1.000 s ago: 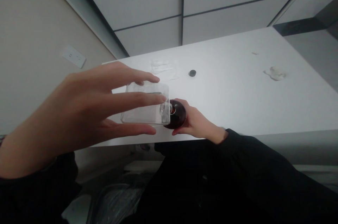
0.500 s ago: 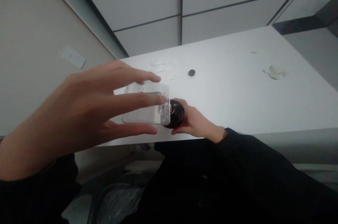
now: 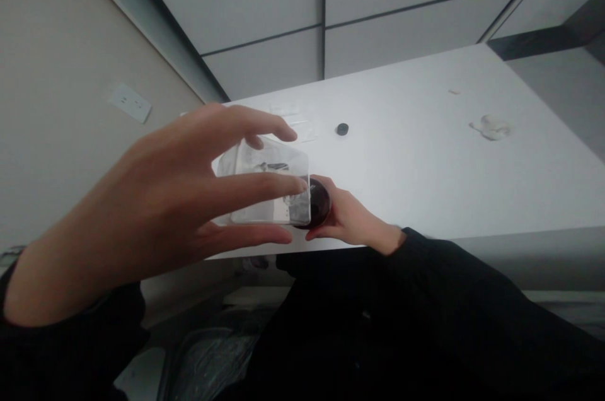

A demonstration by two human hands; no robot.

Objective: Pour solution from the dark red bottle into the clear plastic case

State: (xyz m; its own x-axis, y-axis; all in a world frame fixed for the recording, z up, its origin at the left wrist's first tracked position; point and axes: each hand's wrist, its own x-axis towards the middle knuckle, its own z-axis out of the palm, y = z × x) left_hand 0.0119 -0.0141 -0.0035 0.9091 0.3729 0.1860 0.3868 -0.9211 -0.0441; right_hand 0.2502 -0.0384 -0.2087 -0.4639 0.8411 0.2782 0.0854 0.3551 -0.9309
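My left hand [image 3: 174, 193] is closed around a clear, box-shaped plastic container [image 3: 265, 204], fingers along its sides. Tilted on its side, the container has its right edge above a dark brown round bottle [image 3: 320, 204]. Its contents, if any, are hard to make out; a dark streak and pale shapes show through its wall. The bottle is gripped by my right hand [image 3: 347, 215], with fingers and thumb wrapped around its right side. From above, the container covers the bottle's left part and mouth. Whether the two touch, I cannot tell.
A small black cap [image 3: 342, 129] lies on the white table [image 3: 406, 161] beyond my hands. Clear plastic wrapping [image 3: 302, 128] is behind the container. Crumpled pale scrap [image 3: 494, 128] lies at the right, with a tiny scrap [image 3: 454, 92] near it. Cabinet panels [image 3: 265, 4] stand behind the table.
My left hand has moved slightly right with the container, which now covers more of the bottle's top and has turned a little. My right hand and the bottle have stayed in place.
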